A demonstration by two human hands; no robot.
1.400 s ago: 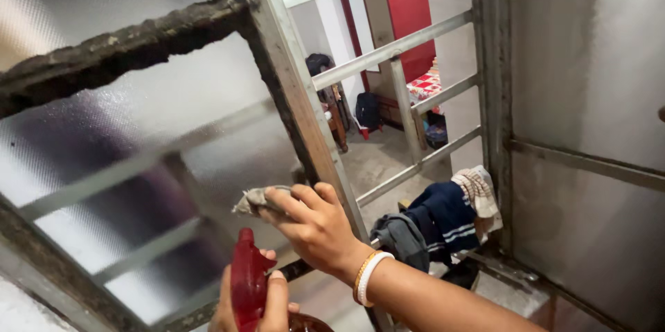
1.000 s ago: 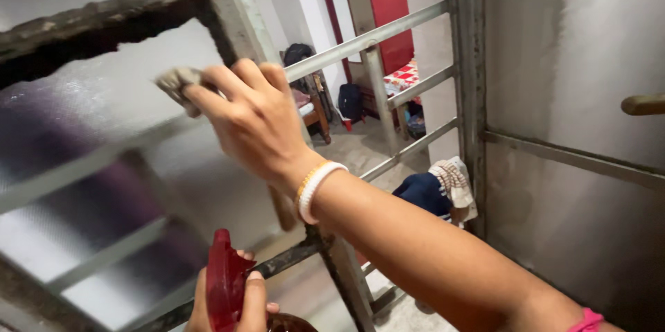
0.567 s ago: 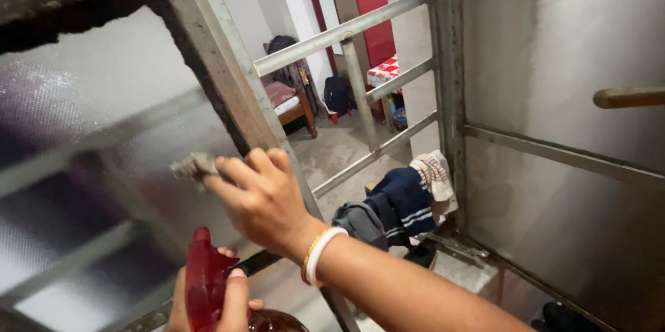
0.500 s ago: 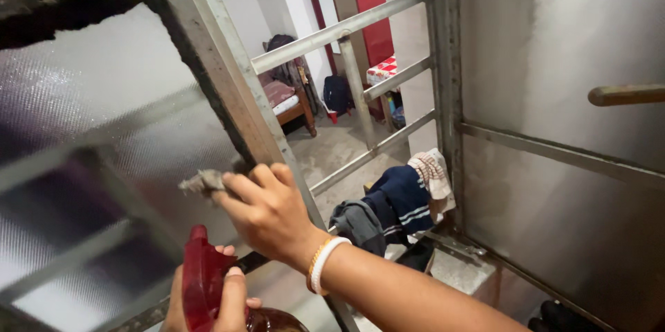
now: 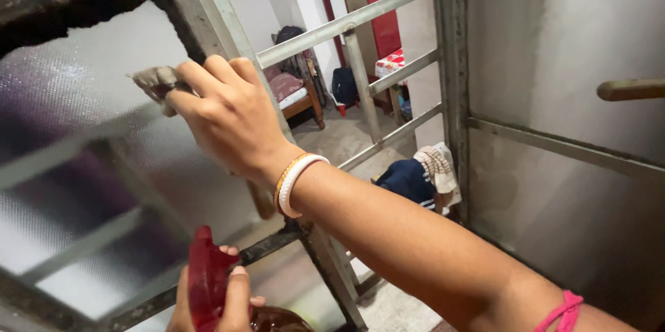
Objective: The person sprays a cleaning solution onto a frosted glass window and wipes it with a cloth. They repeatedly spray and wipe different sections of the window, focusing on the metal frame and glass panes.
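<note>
right hand (image 5: 225, 121) clenches a grey rag (image 5: 156, 81) on the frosted pane (image 5: 90, 159), wiping midway; left hand (image 5: 222, 301) grasps a red spray bottle (image 5: 208, 287).

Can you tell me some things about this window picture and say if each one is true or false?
1. The right hand presses a grey rag on the frosted glass. True.
2. The left hand holds a blue cup. False: it holds a red spray bottle.
3. The right wrist wears bangles. True.
4. Dark clothes hang over a window bar. True.
5. The rag lies on the floor. False: it is up on the pane.
</note>
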